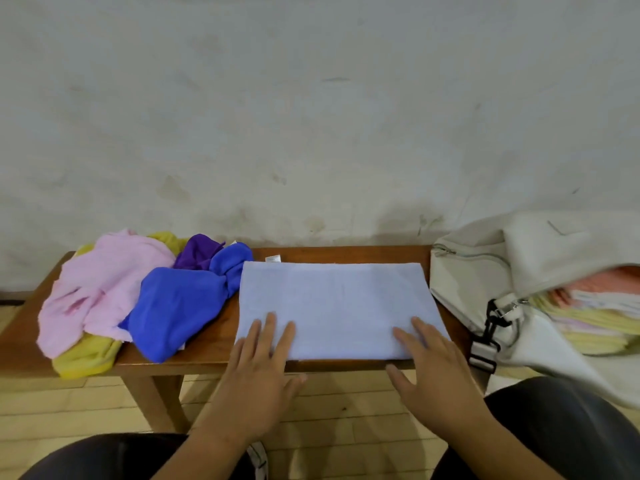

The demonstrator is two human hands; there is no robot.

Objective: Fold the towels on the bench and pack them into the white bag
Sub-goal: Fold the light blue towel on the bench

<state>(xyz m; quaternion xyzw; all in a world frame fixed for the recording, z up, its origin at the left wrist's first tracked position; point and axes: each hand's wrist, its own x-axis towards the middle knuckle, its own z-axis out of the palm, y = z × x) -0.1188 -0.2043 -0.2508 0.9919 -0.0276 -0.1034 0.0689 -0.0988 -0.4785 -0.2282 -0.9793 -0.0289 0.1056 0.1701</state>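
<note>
A pale blue towel (336, 306) lies flat and folded into a neat rectangle in the middle of the wooden counter (346, 253), its small label (273, 259) poking out at the far left corner. The left hand (258, 372) rests on the towel's near left corner and the right hand (433, 372) on its near right corner; the fingers (270, 327) of both are straight and spread, pressing flat and gripping nothing, with the thumbs hanging past the counter's front edge. To the left sits a loose heap: a royal blue towel (176, 306) touching the pale one's left edge, a purple towel (197, 252) behind it, a pink towel (100, 282) farther left, and a yellow towel (86, 358) underneath. The white bag (485, 271) sits at the counter's right end, open, with folded pastel towels (595, 323) stacked inside.
</note>
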